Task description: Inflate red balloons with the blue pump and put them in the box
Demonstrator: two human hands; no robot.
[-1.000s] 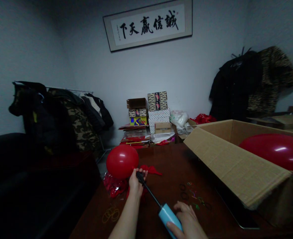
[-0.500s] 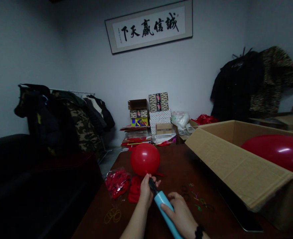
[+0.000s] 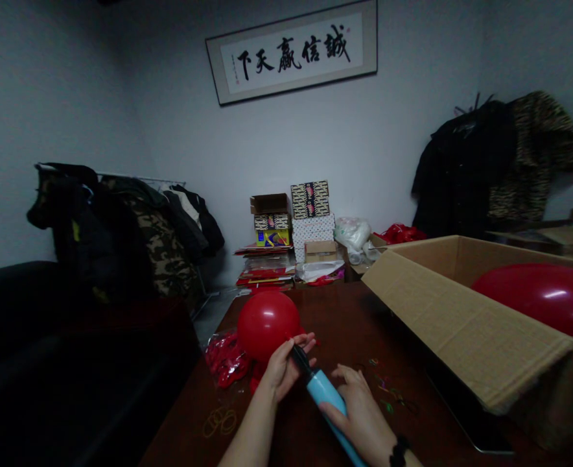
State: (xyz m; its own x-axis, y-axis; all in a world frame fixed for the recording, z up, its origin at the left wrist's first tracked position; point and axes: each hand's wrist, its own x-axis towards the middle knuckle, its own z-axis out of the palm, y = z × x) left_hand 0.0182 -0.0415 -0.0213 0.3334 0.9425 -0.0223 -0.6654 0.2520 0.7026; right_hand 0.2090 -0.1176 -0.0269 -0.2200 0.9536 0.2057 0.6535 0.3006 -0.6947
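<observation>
On the table: red balloon is held at the pump nozzle
Left hand: closed around the neck and nozzle
Right hand: wrapped around the blue barrel

The dark table has open room in the middle, past the red balloon. On the right, the big cardboard box blocks the way (its flap hangs out over the table). To the left lies a bag of red balloons. Little rubber bands lie scattered near the box. Stacked boxes fill the far end.
</observation>
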